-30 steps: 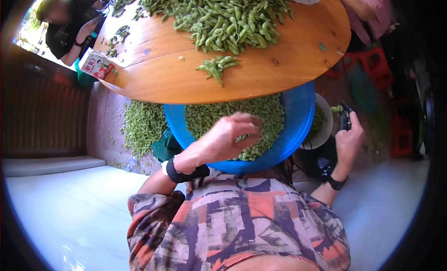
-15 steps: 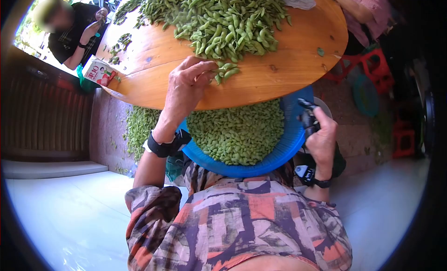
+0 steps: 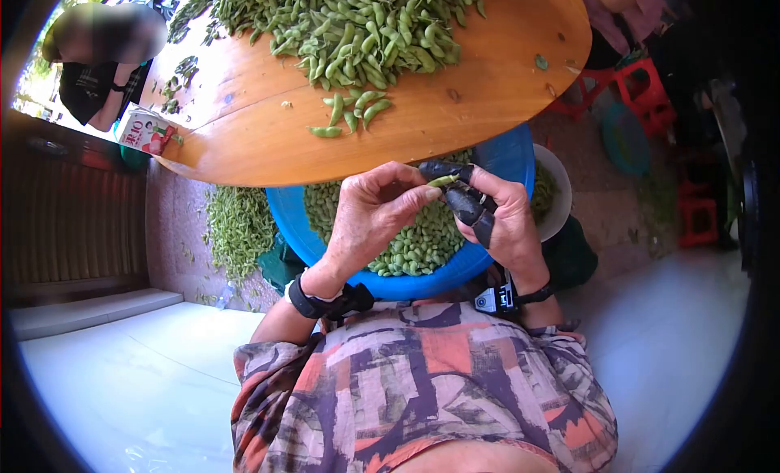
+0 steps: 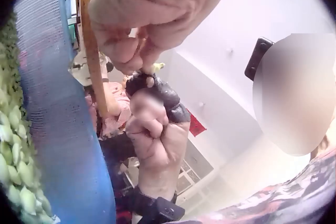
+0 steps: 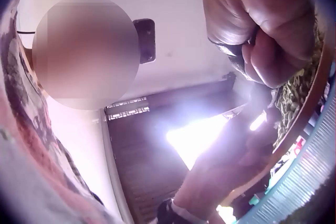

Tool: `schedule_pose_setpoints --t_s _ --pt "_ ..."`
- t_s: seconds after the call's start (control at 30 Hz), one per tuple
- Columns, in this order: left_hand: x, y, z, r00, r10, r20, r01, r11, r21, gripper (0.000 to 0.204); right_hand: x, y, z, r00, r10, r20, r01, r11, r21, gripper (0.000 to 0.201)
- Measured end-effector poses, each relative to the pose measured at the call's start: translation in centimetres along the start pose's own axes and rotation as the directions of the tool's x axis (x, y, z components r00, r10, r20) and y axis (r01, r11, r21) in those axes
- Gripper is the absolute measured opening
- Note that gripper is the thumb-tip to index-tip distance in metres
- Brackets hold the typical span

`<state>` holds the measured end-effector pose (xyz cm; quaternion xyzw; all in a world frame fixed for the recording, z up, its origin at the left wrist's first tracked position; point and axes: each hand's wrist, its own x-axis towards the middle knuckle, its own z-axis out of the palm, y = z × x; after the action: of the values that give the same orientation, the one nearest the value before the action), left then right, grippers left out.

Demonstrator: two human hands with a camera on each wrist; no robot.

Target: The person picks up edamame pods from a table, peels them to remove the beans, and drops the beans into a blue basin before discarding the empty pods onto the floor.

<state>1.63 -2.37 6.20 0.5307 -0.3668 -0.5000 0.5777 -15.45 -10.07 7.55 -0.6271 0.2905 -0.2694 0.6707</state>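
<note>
Head view: daylight, bright and even; strong fisheye curvature, black vignette at corners; wooden table (image 3: 455,128) sharply rendered; pale floor (image 3: 122,375) slightly overexposed. Left wrist view: close hand (image 4: 152,8) blurred, soft focus throughout, pale background washed out. Right wrist view: dim, strong backlight flare at centre; hand (image 5: 262,24) shadowed, edges smeared, dark circular vignette noted.

Green pod (image 3: 443,181), pinched (both hands), over basin (image 3: 508,160)
</note>
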Motion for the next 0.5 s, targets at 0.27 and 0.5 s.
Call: schedule_pose_setpoints --t_s 0.27,0.5 --pt "-0.4 -2.7 0.4 0.958 -0.159 0.240 0.269 0.786 -0.557 0.013 0.3 3.0 -1.2 0.987 0.058 0.150 -0.109 0.927 0.358 0.023" --pt "-1.0 -2.2 0.5 0.983 -0.180 0.017 0.176 0.932 -0.316 0.011 0.0 2.5 -0.4 0.998 -0.028 0.057 0.018 0.985 0.169 0.019"
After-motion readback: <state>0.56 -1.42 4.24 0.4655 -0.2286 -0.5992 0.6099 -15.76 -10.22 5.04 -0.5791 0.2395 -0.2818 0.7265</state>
